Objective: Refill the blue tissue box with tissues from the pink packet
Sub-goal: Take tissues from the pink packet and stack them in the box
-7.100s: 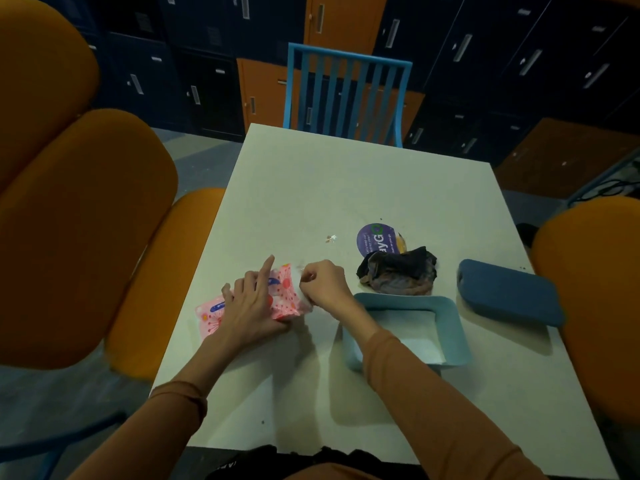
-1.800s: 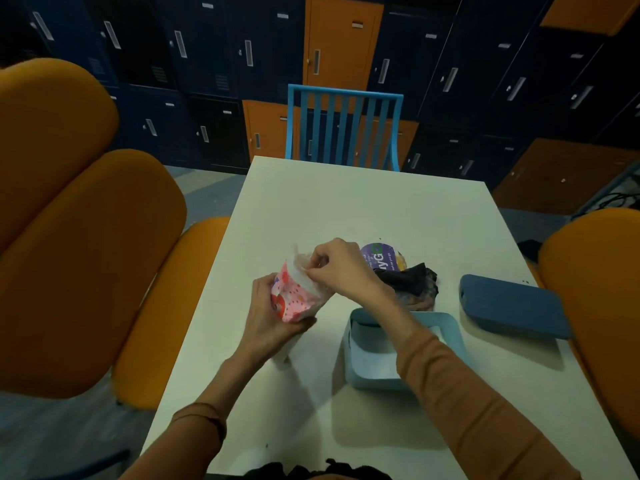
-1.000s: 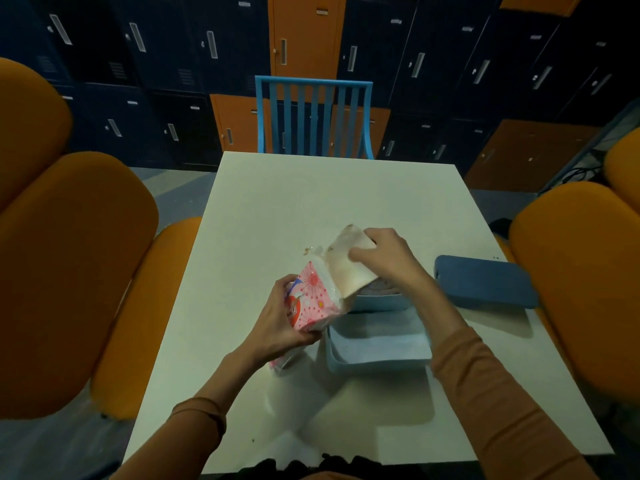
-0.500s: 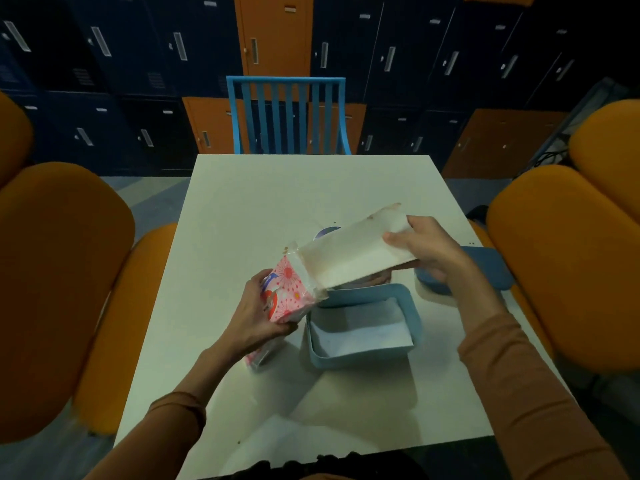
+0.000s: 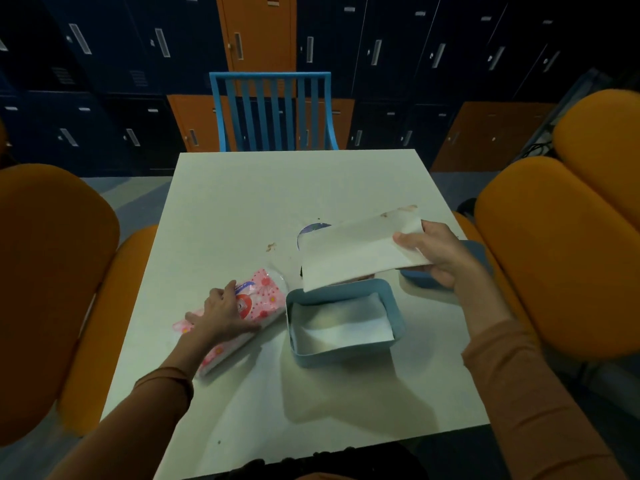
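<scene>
One tissue stack (image 5: 356, 254) now outside pink packet (image 5: 266, 296), fast in right hand (image 5: 440, 258); left hand (image 5: 221, 315) flat atop packet.

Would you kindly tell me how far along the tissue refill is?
Done: the blue tissue box is open, its lid set aside, and the tissues are out of the pink packet. In hand: the right hand holds them near the box; the left hand rests on the packet. Left: lay them in and close the lid.
</scene>
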The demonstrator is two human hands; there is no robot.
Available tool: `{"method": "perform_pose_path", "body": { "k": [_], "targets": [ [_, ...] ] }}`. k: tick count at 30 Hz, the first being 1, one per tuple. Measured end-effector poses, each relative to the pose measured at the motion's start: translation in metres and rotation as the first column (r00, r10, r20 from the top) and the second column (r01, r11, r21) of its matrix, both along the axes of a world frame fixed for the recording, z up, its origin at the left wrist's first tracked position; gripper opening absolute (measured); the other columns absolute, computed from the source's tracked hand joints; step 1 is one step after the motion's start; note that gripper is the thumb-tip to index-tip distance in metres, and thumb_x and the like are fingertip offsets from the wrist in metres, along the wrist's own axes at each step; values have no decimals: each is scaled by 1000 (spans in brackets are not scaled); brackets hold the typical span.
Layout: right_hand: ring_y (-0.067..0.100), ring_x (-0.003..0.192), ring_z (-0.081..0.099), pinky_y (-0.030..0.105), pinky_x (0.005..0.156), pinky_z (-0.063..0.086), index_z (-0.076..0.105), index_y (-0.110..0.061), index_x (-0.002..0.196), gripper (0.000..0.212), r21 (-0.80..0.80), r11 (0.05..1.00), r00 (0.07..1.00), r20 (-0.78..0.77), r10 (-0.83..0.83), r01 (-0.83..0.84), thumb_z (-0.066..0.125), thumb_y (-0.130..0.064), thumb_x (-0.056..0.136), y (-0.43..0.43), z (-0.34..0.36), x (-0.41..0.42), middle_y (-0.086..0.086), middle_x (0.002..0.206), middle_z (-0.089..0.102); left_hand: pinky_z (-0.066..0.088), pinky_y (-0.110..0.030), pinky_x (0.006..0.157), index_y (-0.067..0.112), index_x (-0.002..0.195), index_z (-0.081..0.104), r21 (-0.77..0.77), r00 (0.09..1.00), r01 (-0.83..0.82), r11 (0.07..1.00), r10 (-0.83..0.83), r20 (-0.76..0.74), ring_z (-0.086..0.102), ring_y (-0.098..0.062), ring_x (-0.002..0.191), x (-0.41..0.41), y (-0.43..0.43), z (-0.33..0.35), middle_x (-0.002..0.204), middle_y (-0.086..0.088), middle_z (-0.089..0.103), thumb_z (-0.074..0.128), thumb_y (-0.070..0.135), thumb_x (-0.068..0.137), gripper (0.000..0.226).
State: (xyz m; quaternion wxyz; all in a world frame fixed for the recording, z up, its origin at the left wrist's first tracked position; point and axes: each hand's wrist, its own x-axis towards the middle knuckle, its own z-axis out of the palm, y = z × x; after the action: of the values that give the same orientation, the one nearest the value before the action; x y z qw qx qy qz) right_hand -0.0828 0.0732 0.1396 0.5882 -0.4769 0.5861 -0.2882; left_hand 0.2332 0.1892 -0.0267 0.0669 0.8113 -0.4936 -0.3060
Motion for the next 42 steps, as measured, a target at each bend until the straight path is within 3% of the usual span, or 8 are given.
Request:
{"method": "perform_pose_path", "body": {
  "k": [3, 6, 10, 13, 20, 24, 32, 42],
  "targets": [
    [17, 81, 61, 27, 49, 55, 59, -16, 101, 14, 19, 1000, 999, 28, 17, -18, 59, -6, 90, 1, -2, -2, 1, 91, 65, 29, -49, 106, 16, 148, 28, -242, 995, -88, 966, 77, -56, 38, -31, 131, -15, -11, 22, 145, -17, 36, 76, 33, 79, 86],
    [16, 78, 62, 28, 54, 55, 60, -17, 93, 13, 43, 998, 998, 52, 32, -34, 59, -5, 90, 1, -7, -2, 2, 90, 65, 43, -35, 96, 17, 136, 45, -495, 897, -331, 803, 106, -429, 54, -20, 116, -41, -23, 59, 133, -7, 53, 69, 29, 86, 56],
    [18, 82, 62, 37, 70, 55, 60, -11, 102, 14, 92, 993, 996, 70, 62, -68, 59, -4, 90, 0, -16, -5, 5, 94, 66, 52, -34, 81, 21, 133, 38, -191, 544, -474, 860, 115, -831, 60, -15, 100, -78, -35, 96, 115, -3, 58, 68, 34, 87, 57],
    [16, 79, 61, 31, 61, 53, 57, -10, 107, 16, 111, 989, 995, 29, 92, -94, 59, -9, 91, 2, -25, -9, 3, 91, 65, 50, -31, 70, 20, 133, 36, -76, 489, -437, 896, 166, -857, 61, -18, 88, -92, -35, 95, 112, -11, 59, 64, 16, 90, 51],
    [15, 70, 57, 28, 57, 50, 57, -1, 85, 22, 57, 925, 739, -585, 336, -375, 60, -22, 89, 7, -77, -16, 6, 79, 57, 46, -27, 78, 15, 128, 50, -162, 892, -127, 979, 42, -449, 55, -23, 106, -103, -11, 76, 122, -7, 55, 52, 6, 90, 39],
    [19, 67, 51, 30, 58, 38, 60, 1, 74, 25, -14, 886, 570, -771, 286, -463, 65, -22, 81, 10, -95, -10, 10, 74, 51, 42, -24, 75, 14, 129, 50, -145, 977, 32, 989, -62, -203, 52, -19, 94, -108, -12, 71, 118, -11, 59, 47, 4, 93, 37],
    [28, 105, 48, 34, 81, 47, 66, -12, 101, 18, -24, 822, 340, -917, 208, -568, 61, -23, 89, 13, -115, 3, 10, 119, 46, 46, -33, 77, 8, 129, 42, -86, 882, 429, 899, -397, 255, 59, -31, 106, -125, -17, 56, 123, -16, 57, 45, 8, 95, 34],
    [29, 112, 45, 43, 92, 38, 65, -19, 108, 20, -76, 800, 309, -940, 141, -596, 61, -25, 89, 15, -108, 1, 8, 120, 48, 46, -34, 83, 6, 124, 46, -97, 794, 530, 843, -453, 406, 50, -29, 114, -130, -15, 47, 128, -13, 45, 51, 9, 94, 31]
  ]
}}
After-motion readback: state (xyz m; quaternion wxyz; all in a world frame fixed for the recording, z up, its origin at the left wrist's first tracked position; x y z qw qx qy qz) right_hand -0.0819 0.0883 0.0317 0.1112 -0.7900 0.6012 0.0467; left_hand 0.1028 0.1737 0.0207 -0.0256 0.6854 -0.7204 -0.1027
